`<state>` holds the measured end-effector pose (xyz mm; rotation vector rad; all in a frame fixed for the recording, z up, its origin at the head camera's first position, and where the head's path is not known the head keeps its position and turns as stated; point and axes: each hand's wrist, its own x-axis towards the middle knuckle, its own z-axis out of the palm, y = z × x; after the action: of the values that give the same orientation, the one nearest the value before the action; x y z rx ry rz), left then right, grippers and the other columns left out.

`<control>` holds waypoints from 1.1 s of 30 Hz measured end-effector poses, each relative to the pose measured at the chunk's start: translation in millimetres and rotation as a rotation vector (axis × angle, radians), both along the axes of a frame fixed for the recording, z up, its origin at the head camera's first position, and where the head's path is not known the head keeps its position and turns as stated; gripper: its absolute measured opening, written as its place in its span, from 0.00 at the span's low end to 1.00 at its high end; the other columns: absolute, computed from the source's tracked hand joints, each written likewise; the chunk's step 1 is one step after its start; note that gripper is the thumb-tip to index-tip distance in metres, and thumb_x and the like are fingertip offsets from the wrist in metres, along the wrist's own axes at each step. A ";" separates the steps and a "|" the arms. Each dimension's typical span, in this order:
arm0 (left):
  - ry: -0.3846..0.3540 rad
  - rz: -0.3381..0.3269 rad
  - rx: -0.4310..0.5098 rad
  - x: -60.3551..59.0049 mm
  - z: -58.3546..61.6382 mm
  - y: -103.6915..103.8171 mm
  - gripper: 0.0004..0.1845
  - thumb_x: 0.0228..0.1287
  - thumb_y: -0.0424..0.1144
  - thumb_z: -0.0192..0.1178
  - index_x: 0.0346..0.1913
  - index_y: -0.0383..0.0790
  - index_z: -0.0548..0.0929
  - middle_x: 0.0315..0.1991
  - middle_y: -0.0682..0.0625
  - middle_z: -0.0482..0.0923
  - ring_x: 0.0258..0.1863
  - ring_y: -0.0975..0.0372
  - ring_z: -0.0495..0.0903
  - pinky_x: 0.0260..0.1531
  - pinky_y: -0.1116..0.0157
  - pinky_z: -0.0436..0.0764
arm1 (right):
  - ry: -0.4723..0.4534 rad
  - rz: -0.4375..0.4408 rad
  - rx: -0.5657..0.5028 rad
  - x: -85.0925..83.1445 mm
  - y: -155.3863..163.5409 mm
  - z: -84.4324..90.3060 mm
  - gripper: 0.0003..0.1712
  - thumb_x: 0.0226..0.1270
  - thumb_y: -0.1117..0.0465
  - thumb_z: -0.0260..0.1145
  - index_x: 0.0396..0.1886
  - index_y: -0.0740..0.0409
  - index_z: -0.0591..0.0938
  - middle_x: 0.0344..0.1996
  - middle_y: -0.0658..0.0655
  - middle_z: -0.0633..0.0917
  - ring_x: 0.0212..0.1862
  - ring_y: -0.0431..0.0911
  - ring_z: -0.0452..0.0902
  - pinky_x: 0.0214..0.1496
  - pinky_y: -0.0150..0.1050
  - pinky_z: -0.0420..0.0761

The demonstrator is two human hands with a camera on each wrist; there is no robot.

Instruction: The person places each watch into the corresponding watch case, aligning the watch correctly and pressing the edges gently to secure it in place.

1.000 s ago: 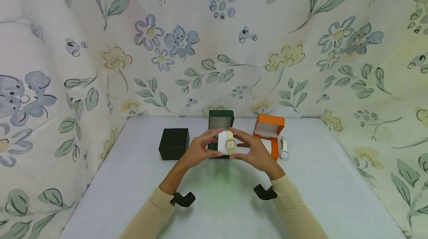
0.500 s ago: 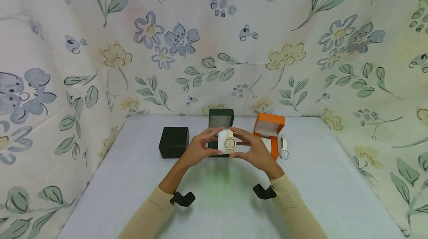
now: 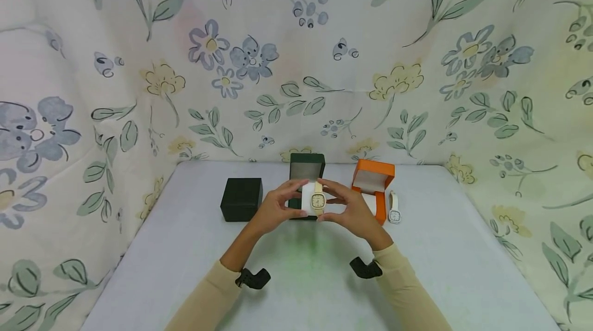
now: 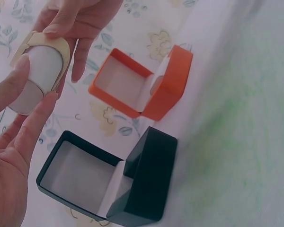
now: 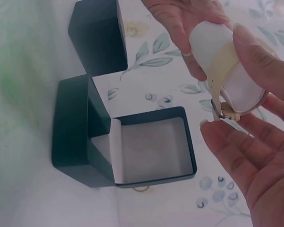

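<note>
Cream-strapped watch [image 3: 318,200] on soft white pillow [image 4: 38,78], pinched at both ends by left hand [image 3: 273,210] and right hand [image 3: 352,212]; probably light, squashy, so best gripped by the pillow ends, off the dial.

Watch cushion [image 3: 311,200] slightly nearer the green box [image 3: 306,171].

Two hands up, left hand [image 3: 273,211] and right hand [image 3: 354,211]; three boxes: closed dark box [image 3: 241,198], open dark box [image 3: 307,167], orange box [image 3: 373,177]; two watches: cream watch [image 3: 318,200], white watch [image 3: 394,208]; one white cushion [image 3: 308,198].
</note>
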<state>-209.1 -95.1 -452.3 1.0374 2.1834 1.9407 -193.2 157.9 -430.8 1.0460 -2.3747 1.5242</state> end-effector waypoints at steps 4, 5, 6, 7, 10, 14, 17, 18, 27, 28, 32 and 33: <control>0.009 0.005 -0.007 0.6 1.4 0.4 0.41 0.59 0.29 0.73 0.75 0.49 0.70 0.69 0.50 0.70 0.60 0.49 0.79 0.43 0.58 0.88 | 0.008 0.001 -0.012 -0.3 0.2 -0.1 0.51 0.50 0.63 0.82 0.75 0.55 0.70 0.70 0.54 0.74 0.66 0.51 0.76 0.58 0.47 0.84; 0.010 0.005 -0.006 0.8 2.0 0.6 0.41 0.59 0.29 0.73 0.75 0.49 0.70 0.69 0.49 0.70 0.59 0.49 0.79 0.43 0.58 0.88 | 0.007 -0.001 -0.017 -0.5 0.2 -0.3 0.51 0.49 0.64 0.82 0.75 0.54 0.71 0.70 0.53 0.74 0.66 0.51 0.76 0.58 0.47 0.84; 0.010 0.006 -0.006 1.0 2.5 0.7 0.41 0.59 0.29 0.73 0.75 0.49 0.70 0.69 0.49 0.70 0.59 0.49 0.79 0.43 0.58 0.88 | 0.007 -0.001 -0.021 -0.7 0.1 -0.5 0.51 0.49 0.64 0.82 0.75 0.52 0.71 0.70 0.53 0.74 0.66 0.51 0.76 0.57 0.48 0.84; 0.011 0.008 -0.004 1.2 3.0 0.9 0.41 0.59 0.28 0.73 0.75 0.48 0.71 0.68 0.49 0.70 0.59 0.49 0.79 0.43 0.58 0.88 | 0.009 0.001 -0.026 -0.8 0.0 -0.7 0.51 0.49 0.64 0.82 0.75 0.51 0.71 0.70 0.54 0.74 0.66 0.52 0.76 0.57 0.49 0.84; 0.009 0.019 -0.002 2.1 3.6 1.8 0.42 0.57 0.26 0.73 0.75 0.46 0.71 0.68 0.49 0.70 0.58 0.49 0.79 0.42 0.59 0.88 | 0.010 -0.002 -0.030 -0.8 -0.6 -1.2 0.51 0.49 0.64 0.82 0.75 0.49 0.71 0.70 0.55 0.75 0.65 0.52 0.76 0.57 0.49 0.84; 0.026 0.021 -0.005 2.8 5.2 6.3 0.42 0.57 0.27 0.73 0.75 0.43 0.70 0.68 0.49 0.70 0.59 0.49 0.78 0.43 0.59 0.88 | 0.020 -0.015 -0.039 0.3 -1.3 -0.6 0.51 0.49 0.64 0.82 0.75 0.50 0.71 0.69 0.55 0.75 0.64 0.52 0.78 0.56 0.44 0.85; 0.033 0.012 -0.001 2.4 6.1 10.0 0.42 0.58 0.27 0.73 0.75 0.42 0.69 0.69 0.49 0.69 0.60 0.50 0.78 0.44 0.59 0.88 | 0.033 -0.018 -0.055 1.5 -1.2 0.3 0.51 0.49 0.65 0.83 0.75 0.56 0.71 0.69 0.56 0.76 0.63 0.54 0.78 0.55 0.42 0.85; 0.030 0.009 0.002 2.3 6.4 10.8 0.42 0.58 0.27 0.73 0.75 0.41 0.69 0.69 0.49 0.69 0.60 0.50 0.78 0.44 0.59 0.88 | 0.036 -0.018 -0.057 1.9 -1.2 0.7 0.51 0.49 0.65 0.83 0.75 0.57 0.71 0.69 0.56 0.76 0.63 0.54 0.78 0.55 0.41 0.85; 0.024 0.008 0.014 2.5 7.6 10.8 0.42 0.56 0.23 0.72 0.75 0.38 0.69 0.68 0.46 0.69 0.59 0.47 0.78 0.43 0.59 0.88 | 0.032 -0.019 -0.056 3.3 -2.1 1.7 0.49 0.51 0.66 0.82 0.75 0.53 0.71 0.68 0.58 0.76 0.63 0.56 0.78 0.54 0.46 0.86; 0.027 0.012 0.010 2.8 8.3 11.0 0.42 0.56 0.22 0.72 0.75 0.37 0.69 0.68 0.45 0.69 0.59 0.47 0.78 0.43 0.59 0.88 | 0.033 -0.017 -0.060 3.1 -2.2 1.4 0.49 0.52 0.66 0.82 0.75 0.54 0.71 0.68 0.58 0.76 0.63 0.56 0.78 0.54 0.47 0.86; 0.032 0.026 -0.005 4.9 12.4 11.7 0.42 0.55 0.20 0.71 0.75 0.34 0.68 0.68 0.43 0.69 0.61 0.48 0.76 0.44 0.60 0.88 | 0.030 -0.016 -0.064 2.0 -2.9 0.0 0.49 0.53 0.67 0.81 0.75 0.52 0.70 0.69 0.57 0.75 0.63 0.55 0.78 0.54 0.47 0.86; 0.031 0.029 -0.007 5.6 13.4 11.7 0.42 0.55 0.20 0.71 0.74 0.34 0.68 0.68 0.43 0.69 0.62 0.48 0.75 0.44 0.60 0.88 | 0.026 -0.017 -0.062 1.8 -3.1 -0.4 0.49 0.53 0.66 0.81 0.75 0.51 0.70 0.69 0.56 0.75 0.63 0.55 0.78 0.54 0.45 0.86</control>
<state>-203.5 -83.4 -438.9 1.0474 2.2318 1.9401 -191.5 154.8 -431.2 1.0239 -2.2972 1.5588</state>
